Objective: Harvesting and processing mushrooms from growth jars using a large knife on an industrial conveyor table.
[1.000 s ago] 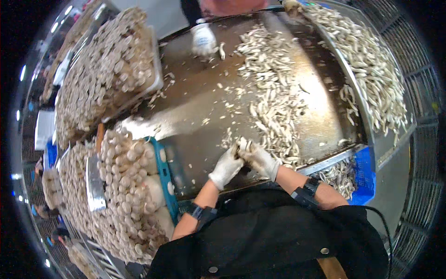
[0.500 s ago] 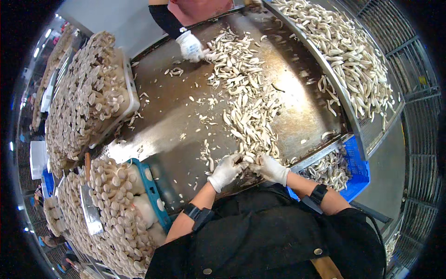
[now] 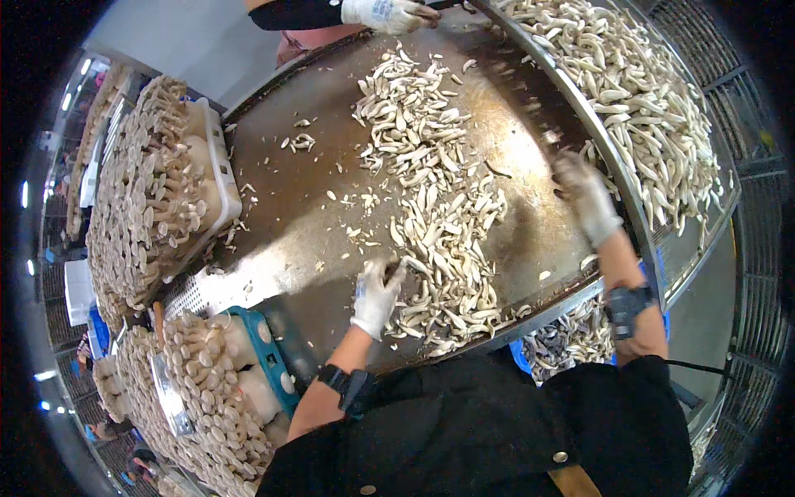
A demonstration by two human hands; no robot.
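A long heap of pale, finger-shaped mushrooms (image 3: 447, 224) runs down the metal table (image 3: 323, 240). My left hand (image 3: 377, 298), in a white glove, is at the heap's lower left edge; its thumb and fingers are apart, the thumb close to a mushroom. Out to the right, my gloved right hand (image 3: 586, 199) hangs over the table beside the metal rail (image 3: 580, 108). Motion smears its fingers, so I cannot tell whether they hold anything. Small mushroom bits (image 3: 360, 203) lie scattered left of the heap.
Across the table is another person's gloved hand (image 3: 389, 15). Beyond the rail a large mushroom pile (image 3: 629, 99) fills a tray. A blue crate (image 3: 520, 356) with mushrooms stands below the table's right edge. Crates of capped mushrooms (image 3: 149, 190) crowd the left, one with a teal rim (image 3: 269, 356).
My hands have parted: the left moved slightly left and up, the right swung up and right toward the rail. The other person's hand has drawn back from the heap to the far edge.
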